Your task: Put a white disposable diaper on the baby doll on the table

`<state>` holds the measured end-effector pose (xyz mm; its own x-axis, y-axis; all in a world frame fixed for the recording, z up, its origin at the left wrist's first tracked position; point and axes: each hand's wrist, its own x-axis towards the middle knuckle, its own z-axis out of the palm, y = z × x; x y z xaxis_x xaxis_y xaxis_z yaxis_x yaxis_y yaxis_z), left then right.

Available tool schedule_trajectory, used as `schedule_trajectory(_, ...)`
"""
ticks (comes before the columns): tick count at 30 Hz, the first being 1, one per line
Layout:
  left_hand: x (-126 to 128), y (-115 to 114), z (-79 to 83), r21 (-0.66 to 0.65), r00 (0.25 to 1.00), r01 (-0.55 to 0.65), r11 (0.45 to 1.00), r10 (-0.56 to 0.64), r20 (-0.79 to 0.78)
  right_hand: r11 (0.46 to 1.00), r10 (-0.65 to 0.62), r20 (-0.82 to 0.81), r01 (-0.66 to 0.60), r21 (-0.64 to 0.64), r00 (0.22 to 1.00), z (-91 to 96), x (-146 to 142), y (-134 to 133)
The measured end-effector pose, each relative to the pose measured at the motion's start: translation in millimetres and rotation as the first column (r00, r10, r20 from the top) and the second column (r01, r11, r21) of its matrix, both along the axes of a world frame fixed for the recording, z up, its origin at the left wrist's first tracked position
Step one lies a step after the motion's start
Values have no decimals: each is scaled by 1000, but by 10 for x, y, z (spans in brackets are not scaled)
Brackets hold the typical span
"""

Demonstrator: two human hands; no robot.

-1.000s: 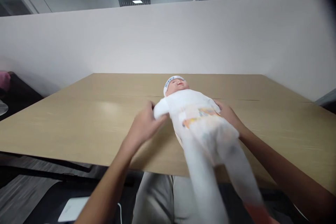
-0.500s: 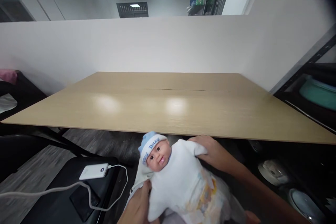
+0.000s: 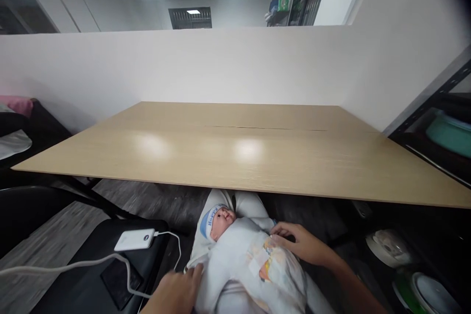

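A baby doll [image 3: 253, 255] in a white top, a printed diaper and a blue-and-white cap [image 3: 210, 223] lies on its back across my lap, its head toward the table. My left hand [image 3: 178, 288] is closed at the end of the doll's sleeve on the left side. On the other side, my right hand [image 3: 303, 244] has its thumb and fingers curled at the opposite sleeve end. Light trousers [image 3: 252, 203] on my legs show beneath the doll.
A wooden table [image 3: 235, 149] spans the space ahead, its front edge just beyond the doll's head. On a black chair [image 3: 88, 255] at left lie a white power bank [image 3: 134, 239] with a cable and a dark phone [image 3: 121, 280]. Dark shelving [image 3: 423, 144] stands at right.
The doll has come down from a raised, tilted pose to lie flatter on my lap, its head turned upward. Both hands have moved lower with it.
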<state>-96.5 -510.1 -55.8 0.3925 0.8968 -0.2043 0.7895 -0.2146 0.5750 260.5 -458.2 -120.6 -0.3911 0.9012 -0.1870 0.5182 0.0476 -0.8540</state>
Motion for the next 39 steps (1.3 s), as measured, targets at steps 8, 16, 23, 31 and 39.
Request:
schedule_trajectory(8,698,443,135,148,849,407,901,-433,304,992,-97,41,93,82,994,-33,-149,-212)
schedule_trajectory(16,976,566,-464,169,745,425,889,-450,493,984,-96,62,86,156,993,-127,-140,-196)
schedule_trajectory(23,894,555,-387,87,737,385,919,-362,571,973,-172,108,151,176,979,-338,51,-9)
schedule_trajectory(31,674,375,-286,-43,741,325,945,-226,632,990,16,-49,-9,140,999,44,-140,-107)
schedule_trajectory(39,474,270,-95,-308,754,430,848,-150,640,989,79,64,-86,119,995,386,23,-478)
